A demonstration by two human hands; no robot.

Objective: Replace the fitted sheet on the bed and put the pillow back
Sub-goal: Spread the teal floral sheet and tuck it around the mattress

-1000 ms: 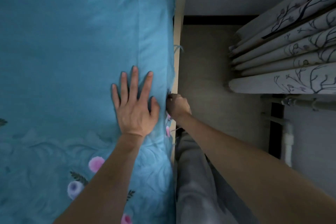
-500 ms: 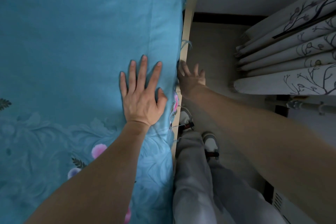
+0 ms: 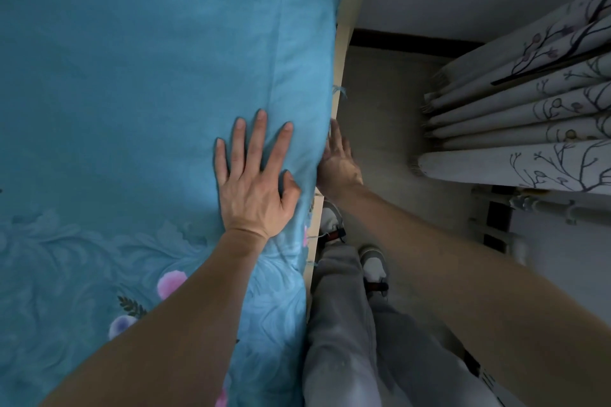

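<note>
pale floor point(image 3: 390, 116) runs along the right side of the bed, with a pleated curtain point(image 3: 529, 129) printed with dark branches hanging at the far right and a white pipe point(image 3: 545, 205) below it. the left hand point(image 3: 254, 188) lies flat on the blue fitted sheet point(image 3: 148, 59), its fingers point(image 3: 256, 139) straight and spread, palm pressing the cloth near the right edge of the mattress. the right hand point(image 3: 339, 163) is just over that edge, against the side of the sheet where it folds down; its fingers point(image 3: 335, 134) look straight and loose, gripping nothing that can be seen, though the fingertips nearest the cloth are partly hidden. the sheet covers the whole mattress top in view, plain blue toward the far end, with a leaf pattern and pink and lilac flowers point(image 3: 170, 284) nearer the person. a frayed raw edge shows at the far end and along the right side. beside it runs the light wooden bed frame point(image 3: 340, 53). below the arms are the person's grey trousers point(image 3: 340, 324) and pale shoes point(image 3: 373, 266), standing on the floor close to the bed.
</note>
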